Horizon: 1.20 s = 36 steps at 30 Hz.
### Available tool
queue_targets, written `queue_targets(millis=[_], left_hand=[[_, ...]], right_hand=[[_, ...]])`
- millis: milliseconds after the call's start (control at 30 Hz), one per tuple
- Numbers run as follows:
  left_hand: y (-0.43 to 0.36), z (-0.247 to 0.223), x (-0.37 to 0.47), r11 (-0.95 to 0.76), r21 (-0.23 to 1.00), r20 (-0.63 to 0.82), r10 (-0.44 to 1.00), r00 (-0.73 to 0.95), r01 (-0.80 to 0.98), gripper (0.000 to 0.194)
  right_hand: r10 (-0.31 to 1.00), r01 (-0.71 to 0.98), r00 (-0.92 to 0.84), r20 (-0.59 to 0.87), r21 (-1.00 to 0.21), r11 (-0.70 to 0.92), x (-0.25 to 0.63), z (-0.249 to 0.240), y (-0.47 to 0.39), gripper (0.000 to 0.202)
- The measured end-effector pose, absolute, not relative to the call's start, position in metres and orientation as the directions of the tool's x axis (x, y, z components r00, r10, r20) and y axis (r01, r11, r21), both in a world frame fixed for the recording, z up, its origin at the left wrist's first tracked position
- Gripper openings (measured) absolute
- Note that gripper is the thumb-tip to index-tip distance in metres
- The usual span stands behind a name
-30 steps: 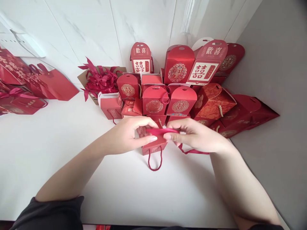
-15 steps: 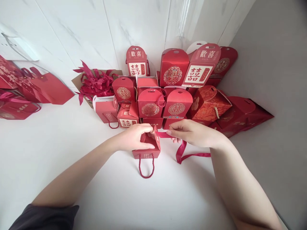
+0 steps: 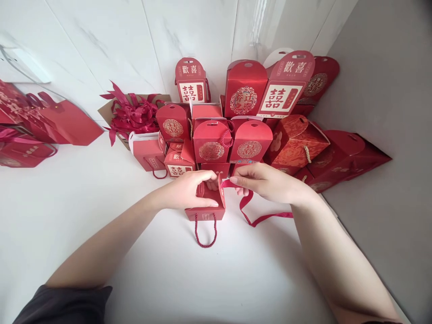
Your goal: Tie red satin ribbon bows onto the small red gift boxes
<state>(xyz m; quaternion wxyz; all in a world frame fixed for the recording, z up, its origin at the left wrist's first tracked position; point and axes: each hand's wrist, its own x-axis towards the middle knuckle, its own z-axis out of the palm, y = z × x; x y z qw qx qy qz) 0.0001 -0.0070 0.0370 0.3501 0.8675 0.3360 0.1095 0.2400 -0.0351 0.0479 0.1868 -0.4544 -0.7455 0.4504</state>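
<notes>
A small red gift box (image 3: 204, 214) stands with its top open and a twisted cord handle (image 3: 205, 245) hanging down its near side onto the table. My left hand (image 3: 194, 191) grips this box, its thumb along the near rim and its fingers reaching inside toward the right flap (image 3: 221, 191). Just right of that flap, my right hand (image 3: 261, 182) pinches a dark red satin ribbon (image 3: 228, 183) close to where it meets the flap. The ribbon's loose length (image 3: 251, 220) trails over the table under my right wrist. My left fingertips are partly hidden in the box.
Several red gift boxes (image 3: 212, 141) are stacked behind my hands against the tiled wall (image 3: 189, 27). A brown box (image 3: 104, 110) full of ribbon bows (image 3: 135, 112) sits left of them. More red bags (image 3: 74, 121) stand at far left. A grey wall (image 3: 378, 99) bounds the right.
My right hand has moved slightly left, closer to the flap, and less ribbon shows between them. The trailing ribbon has shifted left. My left hand stays on the box.
</notes>
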Motion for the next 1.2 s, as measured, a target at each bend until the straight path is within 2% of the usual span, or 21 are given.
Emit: queue_targets(millis=[300,467,567,733,900,1100,1200], left_hand=[[-0.0043,0.0331,-0.0017,-0.513,0.724,0.002,0.67,0.742,0.461,0.021],[-0.0044,0.0317,0.001,-0.458,0.778,-0.008,0.678,0.735,0.431,0.021],[-0.0039,0.031,0.0007,-0.446,0.784,-0.014,0.683,0.731,0.432,0.021],[-0.0039,0.0294,-0.001,-0.432,0.798,-0.025,0.674,0.738,0.421,0.022],[-0.004,0.0291,-0.0009,-0.444,0.783,-0.027,0.676,0.737,0.436,0.021],[-0.0028,0.0296,-0.0024,-0.45,0.781,-0.026,0.669,0.743,0.433,0.022],[-0.0032,0.0306,-0.002,-0.441,0.784,-0.034,0.672,0.74,0.437,0.022]], right_hand=[[0.806,0.426,-0.575,-0.143,-0.893,0.145,0.2423,0.0493,-0.0338,0.036],[0.854,0.371,-0.512,-0.092,-0.921,0.123,0.2423,0.0458,-0.0298,0.036],[0.83,0.349,-0.543,-0.126,-0.933,0.087,0.2415,0.046,-0.0299,0.034],[0.764,0.375,-0.615,-0.195,-0.925,0.065,0.242,0.0489,-0.0332,0.034],[0.798,0.432,-0.568,-0.2,-0.898,0.081,0.2434,0.0466,-0.0304,0.034],[0.824,0.362,-0.557,-0.107,-0.924,0.125,0.2442,0.0442,-0.0262,0.036],[0.84,0.398,-0.533,-0.101,-0.906,0.144,0.2447,0.0454,-0.0274,0.036]])
